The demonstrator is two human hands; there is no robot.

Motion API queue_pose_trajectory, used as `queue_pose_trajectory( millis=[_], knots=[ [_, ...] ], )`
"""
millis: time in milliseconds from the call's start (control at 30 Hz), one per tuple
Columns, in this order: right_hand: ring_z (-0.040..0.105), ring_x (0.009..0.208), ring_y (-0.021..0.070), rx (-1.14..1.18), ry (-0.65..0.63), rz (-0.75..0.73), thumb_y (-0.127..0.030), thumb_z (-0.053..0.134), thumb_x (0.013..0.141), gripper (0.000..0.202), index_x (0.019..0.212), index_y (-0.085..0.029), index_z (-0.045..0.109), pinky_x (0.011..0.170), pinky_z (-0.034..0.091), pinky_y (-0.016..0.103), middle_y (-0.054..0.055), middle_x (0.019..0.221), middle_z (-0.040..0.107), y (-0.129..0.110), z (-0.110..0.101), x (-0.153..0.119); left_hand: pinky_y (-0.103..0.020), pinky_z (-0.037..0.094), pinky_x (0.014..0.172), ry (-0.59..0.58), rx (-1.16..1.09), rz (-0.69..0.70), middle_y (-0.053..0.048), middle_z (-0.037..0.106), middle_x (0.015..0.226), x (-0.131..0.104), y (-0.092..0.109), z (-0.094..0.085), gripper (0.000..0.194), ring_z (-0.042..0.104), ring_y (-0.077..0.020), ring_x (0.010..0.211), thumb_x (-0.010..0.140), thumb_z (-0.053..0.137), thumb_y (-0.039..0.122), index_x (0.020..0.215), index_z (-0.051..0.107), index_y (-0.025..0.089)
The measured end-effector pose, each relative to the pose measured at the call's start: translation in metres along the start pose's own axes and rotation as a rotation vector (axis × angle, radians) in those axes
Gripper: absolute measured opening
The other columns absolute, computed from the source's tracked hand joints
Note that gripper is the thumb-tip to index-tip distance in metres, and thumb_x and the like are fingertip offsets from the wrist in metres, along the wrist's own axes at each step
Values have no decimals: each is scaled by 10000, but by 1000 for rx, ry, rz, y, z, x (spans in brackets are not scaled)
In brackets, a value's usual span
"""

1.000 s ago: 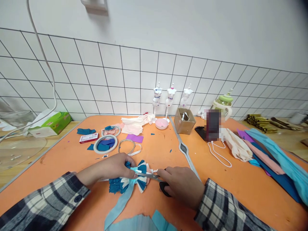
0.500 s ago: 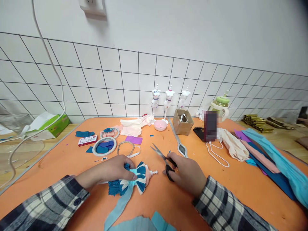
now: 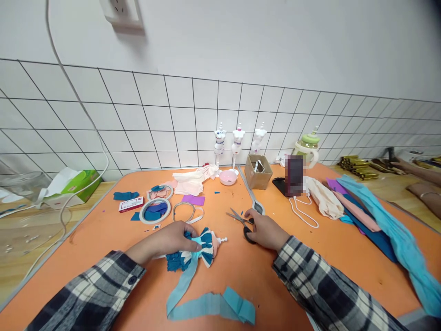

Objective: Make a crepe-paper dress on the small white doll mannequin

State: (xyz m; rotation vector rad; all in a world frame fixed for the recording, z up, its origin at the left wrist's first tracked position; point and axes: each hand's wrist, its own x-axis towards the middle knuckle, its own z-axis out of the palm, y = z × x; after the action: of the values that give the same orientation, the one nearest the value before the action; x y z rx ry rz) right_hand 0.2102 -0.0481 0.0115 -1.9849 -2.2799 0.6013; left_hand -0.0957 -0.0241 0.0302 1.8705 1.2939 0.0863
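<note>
My left hand is closed around a small mannequin lying on its side. It is dressed in blue and cream crinkled paper with a light blue band at the waist, its white neck tip pointing right. From the waist a light blue crepe paper strip trails down and folds over on the orange mat. To the right, my right hand has its fingers at the black handles of a pair of scissors. The blades are spread and point left, low over the mat.
Behind stand three white mannequins, a pink bowl and a cardboard box. Tape rolls lie left. A phone, a bottle and a blue paper strip are right. A co-worker's hand shows far right.
The view has shifted slightly, showing more of the light blue strip. The scissors have come lower toward the mat and my right hand has moved farther back. My left hand still holds the mannequin.
</note>
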Motion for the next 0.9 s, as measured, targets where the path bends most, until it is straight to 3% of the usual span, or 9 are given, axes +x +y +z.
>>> queue_pose_trajectory(
  millis=[100,200,233,333,400,533,667,900],
  knots=[
    [646,852,211,-48,-48,-23,-264,719,761,516,1248,-205,559,648,369,244,56,908,688,-11,-12,0,-245,357,565,5,-37,11,12,616,701,-1,0,0,319,531,-161,652,657,718,461,792,729,172],
    [626,956,245,-110,21,-67,-230,586,872,351,1222,-216,608,698,357,287,110,1036,671,-43,-25,-7,-244,358,562,-9,-52,16,13,612,682,-2,0,0,306,530,-164,650,656,715,452,780,735,174],
    [617,980,228,-117,44,-143,-248,544,908,312,1208,-262,624,711,353,288,85,1078,661,-57,-28,-10,-243,357,559,-13,-55,16,16,611,676,-2,0,0,305,528,-162,645,654,715,451,784,738,176],
    [621,915,181,-162,21,-570,-354,516,950,234,1115,-355,682,665,338,282,8,990,665,-94,-33,-12,-240,343,545,-18,-62,17,24,606,659,-1,-2,0,314,514,-153,623,646,715,452,799,747,179],
    [622,868,177,-224,1,-647,-369,539,941,222,1096,-337,695,627,328,283,4,939,660,-107,-31,-8,-238,342,547,-18,-66,20,28,607,659,-1,-4,-1,310,507,-147,618,644,714,442,809,751,182],
    [618,904,178,-254,-17,-641,-365,614,901,211,1088,-336,707,647,350,282,-3,1001,649,-105,-22,8,-239,343,557,-31,-69,22,30,590,649,0,-6,-1,305,490,-141,611,631,727,428,801,750,176],
    [612,914,153,-197,51,-661,-334,590,915,151,953,-319,735,662,368,275,-24,1124,614,-98,-20,12,-240,317,537,-31,-69,13,28,556,647,0,-5,-1,309,467,-140,604,649,707,439,794,732,168],
    [625,834,165,-242,28,-648,-321,455,967,226,990,-230,660,642,389,279,32,1013,628,-102,-23,4,-251,317,554,-30,-69,23,35,522,634,1,-4,0,299,443,-136,598,653,710,443,752,700,162]
  ],
)
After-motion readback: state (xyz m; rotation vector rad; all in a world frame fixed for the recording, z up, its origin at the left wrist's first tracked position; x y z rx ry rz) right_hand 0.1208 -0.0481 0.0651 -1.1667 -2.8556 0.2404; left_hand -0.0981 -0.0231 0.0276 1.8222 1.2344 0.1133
